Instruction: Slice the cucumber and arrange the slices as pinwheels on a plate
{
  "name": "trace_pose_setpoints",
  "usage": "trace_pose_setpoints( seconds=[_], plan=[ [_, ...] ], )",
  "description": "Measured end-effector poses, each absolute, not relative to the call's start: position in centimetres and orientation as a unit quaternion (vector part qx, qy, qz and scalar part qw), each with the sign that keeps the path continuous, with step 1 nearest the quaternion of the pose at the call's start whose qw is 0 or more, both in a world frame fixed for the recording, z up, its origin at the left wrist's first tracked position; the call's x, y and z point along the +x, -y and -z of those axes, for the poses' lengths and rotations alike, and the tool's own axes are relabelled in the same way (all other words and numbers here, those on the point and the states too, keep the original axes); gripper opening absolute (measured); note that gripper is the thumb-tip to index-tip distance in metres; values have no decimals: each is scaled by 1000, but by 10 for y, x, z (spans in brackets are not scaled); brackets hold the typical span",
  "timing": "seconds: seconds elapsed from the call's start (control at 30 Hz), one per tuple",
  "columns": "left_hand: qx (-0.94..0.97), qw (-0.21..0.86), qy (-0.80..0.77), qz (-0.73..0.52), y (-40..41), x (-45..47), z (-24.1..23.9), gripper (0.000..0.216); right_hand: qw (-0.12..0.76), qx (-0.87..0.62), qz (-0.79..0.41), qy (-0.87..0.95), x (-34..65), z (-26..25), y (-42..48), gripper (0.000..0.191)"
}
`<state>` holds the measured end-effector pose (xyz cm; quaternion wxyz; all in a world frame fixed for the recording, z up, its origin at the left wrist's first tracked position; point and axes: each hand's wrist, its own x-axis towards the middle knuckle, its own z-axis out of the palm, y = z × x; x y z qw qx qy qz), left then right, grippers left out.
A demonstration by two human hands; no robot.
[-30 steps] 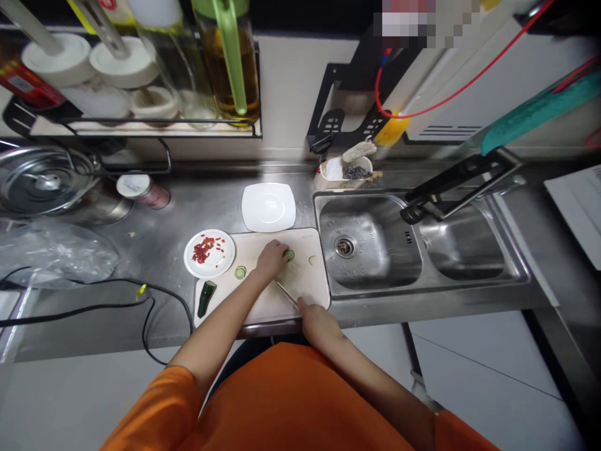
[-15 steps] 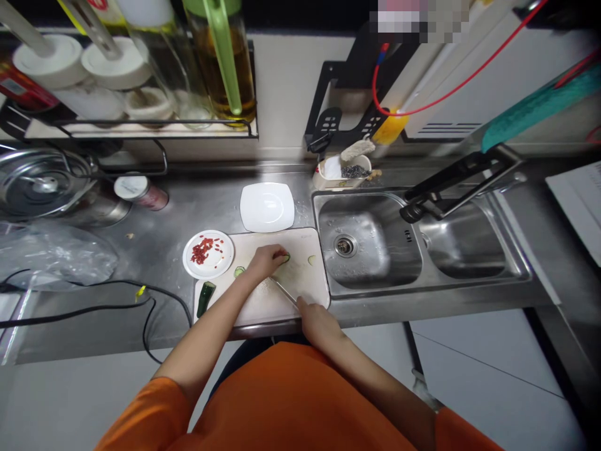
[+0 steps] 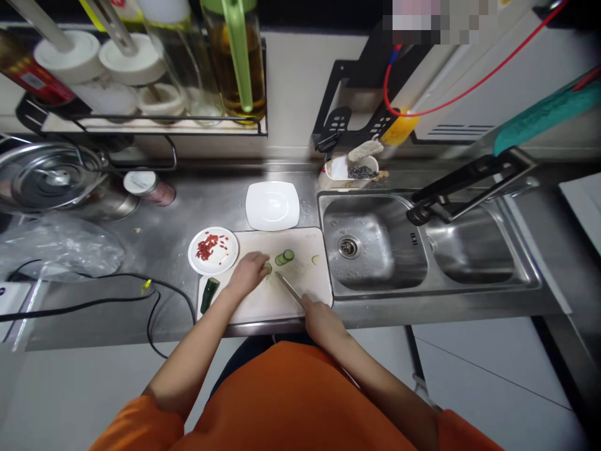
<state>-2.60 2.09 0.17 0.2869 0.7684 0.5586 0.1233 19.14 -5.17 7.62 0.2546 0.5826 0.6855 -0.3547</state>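
Note:
My left hand rests on the white cutting board, fingers curled over a cucumber slice. My right hand grips a knife whose blade points up and left toward the left hand. Two or three overlapping cucumber slices lie just beyond the blade tip, and a single slice sits near the board's right edge. A cucumber end piece lies at the board's left edge.
A round plate of chopped red chili stands left of the board, a square white plate behind it. A double sink with a black tap lies right. Black cables, a plastic bag and a pot lid occupy the left.
My left hand has drawn back leftward from the slices by the board's middle to another slice nearer the left. The grouped slices now lie uncovered. The knife has shifted slightly.

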Motion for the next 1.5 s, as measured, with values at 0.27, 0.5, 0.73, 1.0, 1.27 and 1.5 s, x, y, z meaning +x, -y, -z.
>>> trace_pose_setpoints(
  seconds=[0.27, 0.5, 0.73, 1.0, 1.27, 1.5],
  plan=[
    [673, 223, -691, -140, 19, -12, 14, 24, 254, 595, 354, -676, 185, -79, 52, 45],
    [661, 261, -678, -186, 16, -14, 18, 27, 245, 583, 333, -700, 171, -82, 46, 40],
    [644, 262, -690, -201, 19, -15, 18, 27, 248, 584, 343, -693, 154, -88, 38, 39],
    [647, 251, -688, -214, 19, -14, 22, 25, 246, 581, 345, -695, 150, -87, 38, 37],
    [651, 252, -684, -211, 19, -15, 23, 25, 234, 587, 342, -696, 148, -85, 40, 36],
    [645, 264, -689, -199, 18, -15, 20, 25, 240, 588, 358, -684, 142, -85, 40, 38]
  ],
)
